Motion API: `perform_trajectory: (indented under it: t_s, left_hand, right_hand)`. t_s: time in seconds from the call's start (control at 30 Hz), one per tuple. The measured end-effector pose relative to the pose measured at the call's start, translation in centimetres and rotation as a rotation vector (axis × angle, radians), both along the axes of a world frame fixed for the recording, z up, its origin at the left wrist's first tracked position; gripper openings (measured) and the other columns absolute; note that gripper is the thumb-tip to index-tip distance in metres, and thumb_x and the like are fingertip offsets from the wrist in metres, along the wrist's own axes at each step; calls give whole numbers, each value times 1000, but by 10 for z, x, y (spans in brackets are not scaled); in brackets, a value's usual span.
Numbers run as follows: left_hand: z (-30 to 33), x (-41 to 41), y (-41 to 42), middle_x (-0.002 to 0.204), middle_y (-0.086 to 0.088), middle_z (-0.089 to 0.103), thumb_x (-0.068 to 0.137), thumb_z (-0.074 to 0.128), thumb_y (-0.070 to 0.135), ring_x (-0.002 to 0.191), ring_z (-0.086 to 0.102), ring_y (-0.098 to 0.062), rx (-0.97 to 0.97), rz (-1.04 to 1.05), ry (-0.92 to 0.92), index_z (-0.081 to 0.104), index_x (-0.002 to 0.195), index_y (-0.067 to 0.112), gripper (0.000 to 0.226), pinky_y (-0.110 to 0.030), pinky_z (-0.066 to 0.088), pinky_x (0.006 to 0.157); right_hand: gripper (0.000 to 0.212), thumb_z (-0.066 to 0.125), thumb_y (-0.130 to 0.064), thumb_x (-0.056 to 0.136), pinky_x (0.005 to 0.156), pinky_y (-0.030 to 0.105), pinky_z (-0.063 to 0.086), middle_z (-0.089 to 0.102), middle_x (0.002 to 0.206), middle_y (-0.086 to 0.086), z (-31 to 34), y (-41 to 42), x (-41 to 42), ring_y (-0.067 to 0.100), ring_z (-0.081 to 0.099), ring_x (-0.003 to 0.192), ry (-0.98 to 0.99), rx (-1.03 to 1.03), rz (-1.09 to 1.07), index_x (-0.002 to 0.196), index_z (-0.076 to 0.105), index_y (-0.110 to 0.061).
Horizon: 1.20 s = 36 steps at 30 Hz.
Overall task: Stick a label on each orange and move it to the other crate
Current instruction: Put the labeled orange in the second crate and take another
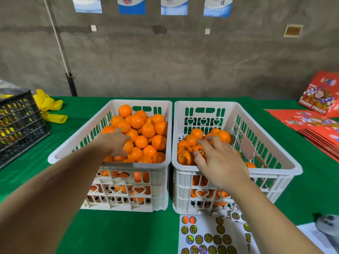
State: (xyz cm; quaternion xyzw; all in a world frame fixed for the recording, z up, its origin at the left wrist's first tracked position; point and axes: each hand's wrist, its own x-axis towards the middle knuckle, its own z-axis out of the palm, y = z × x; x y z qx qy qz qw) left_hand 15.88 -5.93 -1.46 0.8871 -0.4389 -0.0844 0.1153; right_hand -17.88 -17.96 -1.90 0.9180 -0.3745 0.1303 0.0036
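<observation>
Two white slotted crates are set side by side, touching, on a green tabletop (128,231). The left crate (78,142) is heaped with oranges nearly to its rim; the right crate (271,149) is filled to a lower level, with its pile gathered toward the left and near side.

The left hand (114,142) is reached into the left crate, and its grip is closed around one orange (128,146) near the middle of the heap, the fingers being curled over the fruit. The right hand (218,162) is held over the near left part of the right crate with its fingers spread and only loosely bent; nothing is held in this grip, and the fingertips are laid on or just above the fruit there. Just beside the index fingertip a labelled orange (199,149) is seen in the right crate, with a small round label (200,150) stuck on its top.

On the tabletop, near the front of the right crate, a sheet of round stickers (205,237) is laid flat, partly covered by the right forearm. A black crate (20,123) is placed at the far left, with yellow foam nets (49,107) just beside it. Red flattened fruit boxes (315,123) are stacked at the right edge, and more are leaned against the grey wall (165,61).
</observation>
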Motion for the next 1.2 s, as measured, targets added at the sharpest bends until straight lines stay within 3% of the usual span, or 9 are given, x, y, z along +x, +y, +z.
perform_trajectory:
  t_s: [0.1,0.27,0.37,0.53,0.63,0.73,0.83,1.0,1.2]
  left_hand:
    - [24,-16,12,127,-8,64,83,76,50,116,62,-30,-255,-125,-53,64,135,29,57,-45,52,96]
    - [2,-87,53,122,3,43,83,87,40,105,49,-12,-901,-106,-123,50,149,33,76,-31,49,84]
    - [-55,-158,79,128,13,38,79,89,36,115,52,-8,-1055,-219,17,48,148,39,80,-26,60,77]
    - [-144,-239,75,140,32,28,73,96,35,130,42,6,-955,-325,194,45,145,48,89,-9,45,99]
    - [-175,-247,70,135,43,20,82,83,55,124,45,12,-720,-275,315,29,139,74,81,-1,41,91]
    - [-203,-241,72,129,31,28,85,78,58,118,50,3,-558,-224,329,20,132,77,77,-1,37,87]
    - [-217,-235,74,133,27,30,86,74,61,116,52,-2,-504,-134,354,28,138,65,70,-3,35,85]
    - [-219,-233,71,135,25,33,87,71,62,116,50,-2,-495,-126,324,32,146,52,71,-8,37,89]
    - [-217,-233,75,136,29,42,88,69,65,117,51,5,-523,-95,410,33,145,57,68,-6,36,90]
  right_hand:
    - [56,21,-57,103,114,42,31,33,155,-3,1,2,0,27,43,134,-2,-7,-3,153,35,-36]
    - [52,24,-53,104,111,42,34,42,148,-4,-1,8,-2,26,48,129,-40,-71,-10,149,43,-34]
    - [49,26,-49,105,107,42,36,47,142,-4,-2,10,-1,27,50,124,-69,-105,-8,146,47,-33]
    - [44,36,-45,106,97,43,41,53,132,1,-8,17,-8,27,51,117,-156,-210,60,139,56,-24]
    - [40,42,-40,106,98,43,38,54,132,5,-25,28,-18,30,51,119,-313,-276,132,134,61,-19]
    - [49,57,-36,99,111,47,32,44,141,12,-62,52,-35,34,41,134,-465,-216,178,144,53,-18]
    - [61,63,-32,93,116,41,23,41,143,13,-105,67,-54,33,36,138,-423,-203,198,150,46,-19]
    - [31,67,-34,94,91,37,47,61,116,-1,-143,59,-62,26,57,111,-89,119,227,122,70,-20]
    - [49,55,-49,99,102,38,46,54,134,-1,-155,55,-34,22,48,127,210,245,155,145,52,-31]
